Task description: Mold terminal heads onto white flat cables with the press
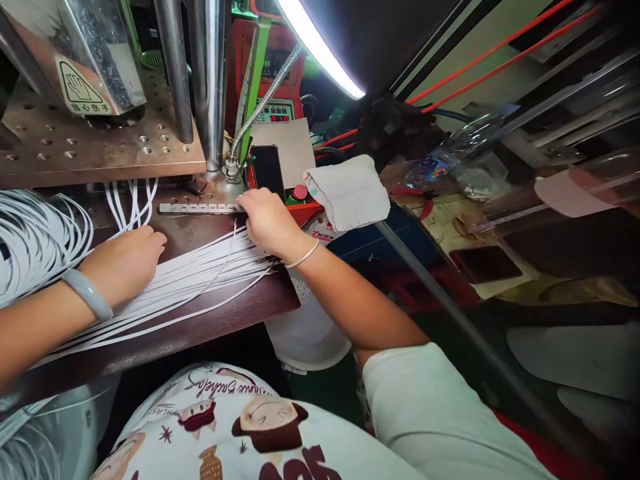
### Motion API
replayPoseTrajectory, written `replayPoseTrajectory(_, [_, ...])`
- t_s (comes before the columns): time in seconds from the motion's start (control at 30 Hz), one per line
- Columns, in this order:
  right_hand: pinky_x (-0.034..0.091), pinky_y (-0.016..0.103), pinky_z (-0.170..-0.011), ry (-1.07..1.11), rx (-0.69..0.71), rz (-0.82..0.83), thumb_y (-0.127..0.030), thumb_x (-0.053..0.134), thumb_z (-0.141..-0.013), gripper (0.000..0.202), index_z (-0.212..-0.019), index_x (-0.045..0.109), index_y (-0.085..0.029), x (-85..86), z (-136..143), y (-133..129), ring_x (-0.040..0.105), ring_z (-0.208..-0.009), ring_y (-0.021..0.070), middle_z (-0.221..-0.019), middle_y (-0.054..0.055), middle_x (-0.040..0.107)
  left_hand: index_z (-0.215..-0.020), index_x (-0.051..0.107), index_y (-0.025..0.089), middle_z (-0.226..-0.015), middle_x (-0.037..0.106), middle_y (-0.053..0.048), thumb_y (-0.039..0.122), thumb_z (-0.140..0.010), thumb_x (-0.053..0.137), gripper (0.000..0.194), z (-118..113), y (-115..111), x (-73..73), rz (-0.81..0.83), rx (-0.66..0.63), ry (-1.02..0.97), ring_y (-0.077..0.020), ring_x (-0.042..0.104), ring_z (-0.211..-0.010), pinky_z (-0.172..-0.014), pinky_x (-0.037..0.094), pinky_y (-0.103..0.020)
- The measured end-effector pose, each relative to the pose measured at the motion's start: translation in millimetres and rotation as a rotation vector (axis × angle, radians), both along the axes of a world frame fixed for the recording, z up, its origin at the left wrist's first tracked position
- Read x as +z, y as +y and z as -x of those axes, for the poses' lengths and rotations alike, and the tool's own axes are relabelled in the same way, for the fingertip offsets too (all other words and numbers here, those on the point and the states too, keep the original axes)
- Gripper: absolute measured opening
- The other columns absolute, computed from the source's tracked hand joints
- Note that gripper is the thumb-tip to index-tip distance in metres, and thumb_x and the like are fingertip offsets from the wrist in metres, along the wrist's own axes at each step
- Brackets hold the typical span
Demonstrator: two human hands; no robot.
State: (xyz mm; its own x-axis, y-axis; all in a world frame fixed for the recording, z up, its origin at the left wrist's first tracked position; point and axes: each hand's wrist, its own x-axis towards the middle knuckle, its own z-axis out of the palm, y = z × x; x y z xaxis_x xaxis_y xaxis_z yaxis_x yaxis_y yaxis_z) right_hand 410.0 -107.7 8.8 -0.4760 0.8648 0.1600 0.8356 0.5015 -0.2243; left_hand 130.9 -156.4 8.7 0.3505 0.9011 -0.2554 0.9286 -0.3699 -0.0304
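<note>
My left hand [125,263], fingers curled, is closed around white flat cables [133,207] that run down from under the machine plate; its fingertips are partly hidden. Below it, a long bundle of white cables [200,273] lies across the dark brown table, with a few strands apart at the front. My right hand [270,220] is closed at the right end of a slotted metal strip [200,209], above the cable ends. The strip lies flat along the base of the machine.
A press with a drilled metal plate [100,157] and steel posts stands at the back left. Coiled white cables [35,243] lie left. Behind my right hand are a phone [269,168], a red button [300,193] and a folded white cloth [350,193]. A lamp [325,47] shines above.
</note>
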Motion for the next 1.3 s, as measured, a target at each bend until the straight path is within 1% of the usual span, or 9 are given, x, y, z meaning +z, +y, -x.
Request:
replayPoseTrajectory(0.13, [0.046, 0.05, -0.102, -0.133, 0.04, 0.026, -0.014, 0.047, -0.098, 0.03, -0.117, 0.069, -0.008, 9.6, 21, 46, 0.059, -0.117, 0.0339, -0.119, 0.019, 0.069, -0.11, 0.066, 0.018, -0.109, 0.067, -0.016, 0.055, -0.089, 0.034, 0.053, -3, 5, 4.6, 0.114, 0.031, -0.105, -0.035, 0.067, -0.1, -0.094, 0.052, -0.048])
replayPoseTrajectory(0.3, [0.043, 0.048, -0.105, -0.279, 0.241, 0.087, -0.012, 0.053, -0.098, 0.031, -0.127, 0.066, -0.014, -3.2, 51, 62, 0.053, -0.128, 0.0333, -0.134, 0.016, 0.063, -0.094, 0.064, 0.021, -0.091, 0.071, -0.012, 0.061, -0.077, 0.046, 0.047, -5, 11, 9.5, 0.251, 0.097, -0.185, -0.0311, 0.067, -0.083, -0.076, 0.05, -0.04])
replayPoseTrajectory(0.4, [0.043, 0.05, -0.107, -0.185, 0.212, -0.008, -0.01, 0.046, -0.1, 0.029, -0.12, 0.067, -0.014, 0.7, 54, 40, 0.054, -0.127, 0.0322, -0.128, 0.016, 0.065, -0.086, 0.065, 0.023, -0.08, 0.072, -0.008, 0.064, -0.072, 0.053, 0.046, -1, 13, 11.0, 0.335, 0.102, -0.254, -0.0275, 0.065, -0.073, -0.068, 0.046, -0.034])
replayPoseTrajectory(0.5, [0.045, 0.05, -0.109, 0.062, 0.257, -0.126, -0.018, 0.044, -0.103, 0.028, -0.122, 0.064, -0.014, 0.1, 40, -15, 0.056, -0.127, 0.0305, -0.132, 0.018, 0.065, -0.074, 0.065, 0.022, -0.073, 0.07, -0.006, 0.066, -0.074, 0.048, 0.047, 4, 14, 17.3, 0.408, 0.128, -0.327, -0.0232, 0.06, -0.068, -0.067, 0.043, -0.032])
replayPoseTrajectory(0.6, [0.05, 0.048, -0.108, 0.264, 0.437, -0.186, -0.023, 0.048, -0.103, 0.027, -0.124, 0.063, -0.014, -20.5, 21, -75, 0.059, -0.128, 0.0284, -0.131, 0.019, 0.068, -0.061, 0.057, 0.021, -0.062, 0.062, -0.003, 0.072, -0.073, 0.051, 0.053, 2, 20, 33.6, 0.571, 0.19, -0.475, -0.0169, 0.051, -0.061, -0.062, 0.04, -0.029])
replayPoseTrajectory(0.7, [0.055, 0.048, -0.1, 0.347, 0.409, -0.231, -0.02, 0.051, -0.1, 0.024, -0.119, 0.065, -0.015, -45.9, 12, -108, 0.064, -0.12, 0.0279, -0.122, 0.018, 0.072, -0.061, 0.055, 0.02, -0.059, 0.055, 0.001, 0.068, -0.071, 0.066, 0.049, -15, 30, 48.2, 0.68, 0.2, -0.663, -0.0131, 0.047, -0.059, -0.06, 0.039, -0.026])
replayPoseTrajectory(0.9, [0.058, 0.043, -0.092, 0.356, 0.337, -0.333, -0.019, 0.054, -0.098, 0.017, -0.107, 0.068, -0.013, -53.7, 15, -108, 0.067, -0.106, 0.0264, -0.108, 0.017, 0.074, -0.058, 0.056, 0.021, -0.058, 0.062, -0.001, 0.069, -0.054, 0.081, 0.055, -44, 48, 38.5, 0.883, 0.449, -0.691, -0.0181, 0.058, -0.059, -0.061, 0.048, -0.03])
replayPoseTrajectory(1.1, [0.057, 0.042, -0.09, 0.355, 0.361, -0.284, -0.022, 0.055, -0.099, 0.016, -0.104, 0.068, -0.015, -51.9, 13, -107, 0.066, -0.102, 0.026, -0.103, 0.015, 0.074, -0.059, 0.058, 0.021, -0.057, 0.058, -0.001, 0.063, -0.058, 0.085, 0.05, -35, 57, 40.3, 0.904, 0.338, -0.758, -0.0148, 0.05, -0.056, -0.054, 0.045, -0.026])
replayPoseTrajectory(1.3, [0.058, 0.043, -0.089, 0.385, 0.352, -0.271, -0.024, 0.054, -0.1, 0.018, -0.106, 0.068, -0.015, -56.0, 14, -108, 0.067, -0.101, 0.026, -0.103, 0.016, 0.075, -0.056, 0.057, 0.02, -0.059, 0.054, 0.0, 0.055, -0.056, 0.087, 0.046, -37, 60, 50.4, 0.791, 0.281, -0.776, -0.0126, 0.048, -0.057, -0.055, 0.046, -0.024])
